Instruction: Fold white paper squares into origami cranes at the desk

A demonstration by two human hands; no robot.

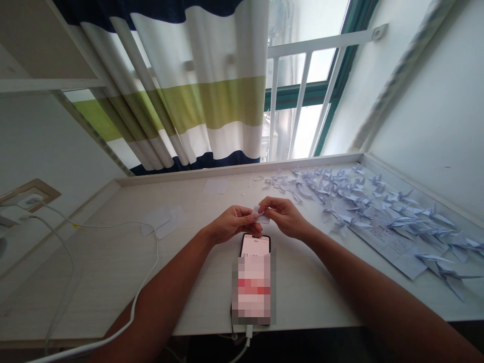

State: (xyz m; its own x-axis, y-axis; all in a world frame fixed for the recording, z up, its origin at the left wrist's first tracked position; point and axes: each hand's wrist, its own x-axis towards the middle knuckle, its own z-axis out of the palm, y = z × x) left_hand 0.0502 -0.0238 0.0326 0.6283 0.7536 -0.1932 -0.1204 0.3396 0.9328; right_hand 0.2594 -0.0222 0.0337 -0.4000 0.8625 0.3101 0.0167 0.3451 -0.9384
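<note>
Fingers of the left hand [234, 222] and the right hand [285, 216] are pinching a small white paper [263, 220]; the rimmed counter [215, 292] is carrying many folded paper figures [346, 222].

I'm seeing bare desk [302, 292] running as a slim lane between the right forearm [359, 287] and the spread of folded paper pieces [340, 194]; farther right, those upright points are crowding the way to the side wall. Between the forearms, the phone [254, 290] is blocking the middle, leaving room on either side. On the left, a white cable [157, 252] is looping past loose sheets [170, 222] and crossing the left forearm [177, 282]. A raised rim [189, 173] is bounding the far edge.
</note>
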